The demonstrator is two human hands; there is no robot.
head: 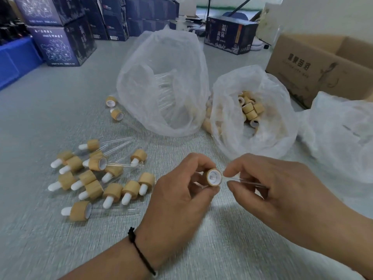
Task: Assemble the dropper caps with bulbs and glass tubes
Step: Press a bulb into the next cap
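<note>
My left hand (177,184) grips cap (212,177), open white side facing right. My right hand (268,182) pinches glass tube (247,181), tip right at cap's mouth, not seated far as I can tell. Step in hand: tube into cap. Next, I reckon: line up dead centre, push gently, glass snaps easily. Finished droppers (94,176) heaped left on grey bench (60,239). Beyond: tube bag (161,85), bag of caps (252,112), cardboard box (323,65), dark cartons (62,45) stacked behind.

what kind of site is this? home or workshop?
Likely a small packing workshop: stacked dark product boxes, an open shipping carton, bulk bags of wooden caps and glass tubes, and a pile of finished droppers.
</note>
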